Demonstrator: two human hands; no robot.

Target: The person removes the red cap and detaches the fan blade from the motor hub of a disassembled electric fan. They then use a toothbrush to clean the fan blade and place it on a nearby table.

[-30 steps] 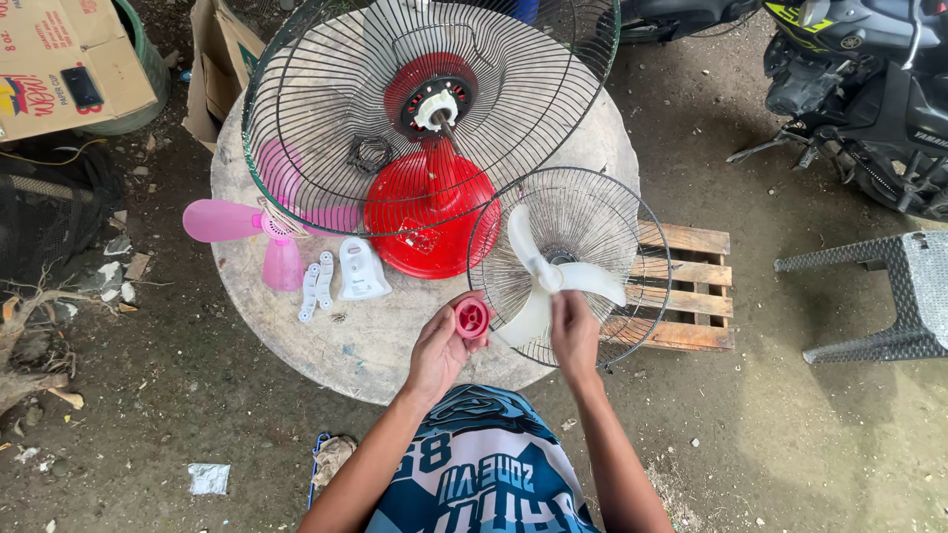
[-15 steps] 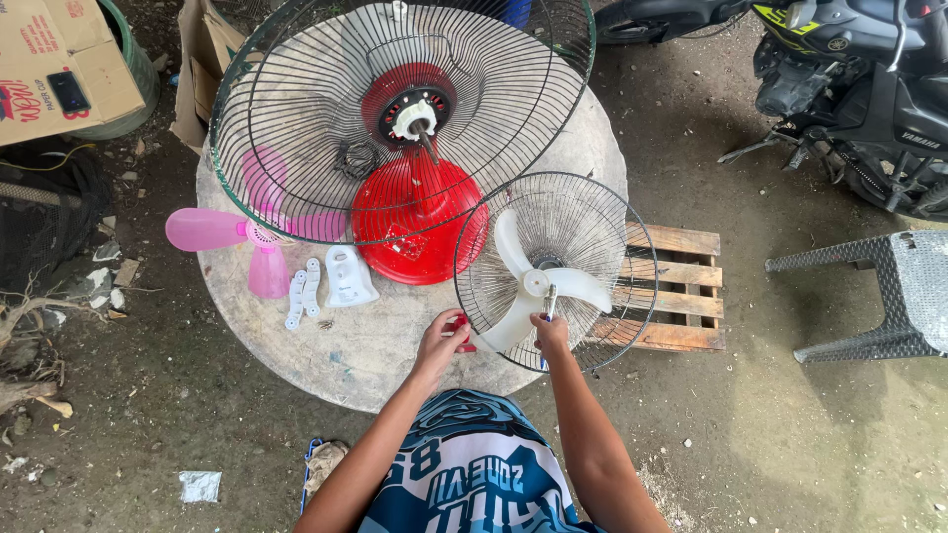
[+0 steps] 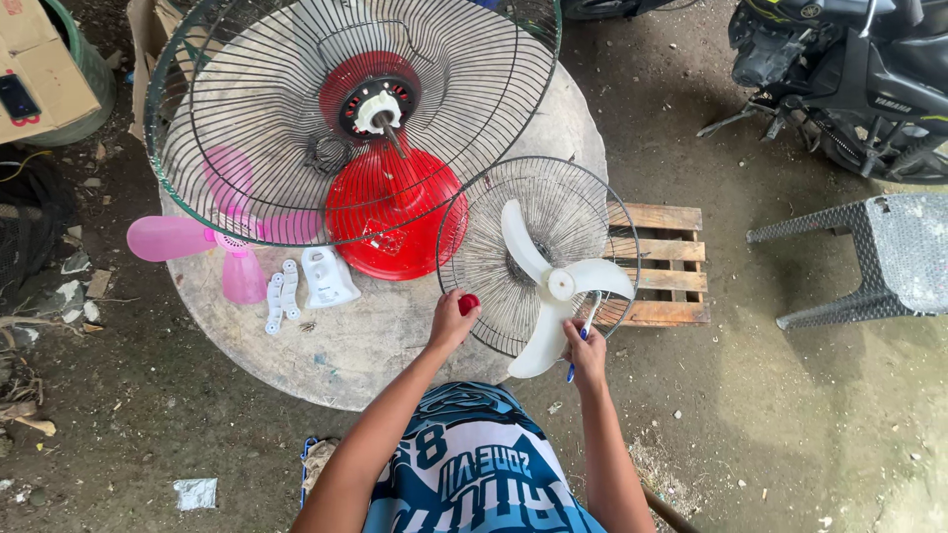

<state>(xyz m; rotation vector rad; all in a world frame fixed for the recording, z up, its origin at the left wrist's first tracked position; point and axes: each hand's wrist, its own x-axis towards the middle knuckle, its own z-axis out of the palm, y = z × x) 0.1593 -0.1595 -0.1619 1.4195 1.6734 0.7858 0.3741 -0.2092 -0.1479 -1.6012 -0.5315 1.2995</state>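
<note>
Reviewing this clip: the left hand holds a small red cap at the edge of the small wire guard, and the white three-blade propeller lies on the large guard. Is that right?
Not quite. The head view shows the white three-blade propeller lying on the small wire guard, not the large guard. The rest stands: the left hand holds the small red cap at that guard's edge.

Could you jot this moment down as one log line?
left hand: holds red cap | right hand: holds screwdriver by white fan blade

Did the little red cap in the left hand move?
Yes. The red cap went from over the table toward the small fan guard's rim.
</note>
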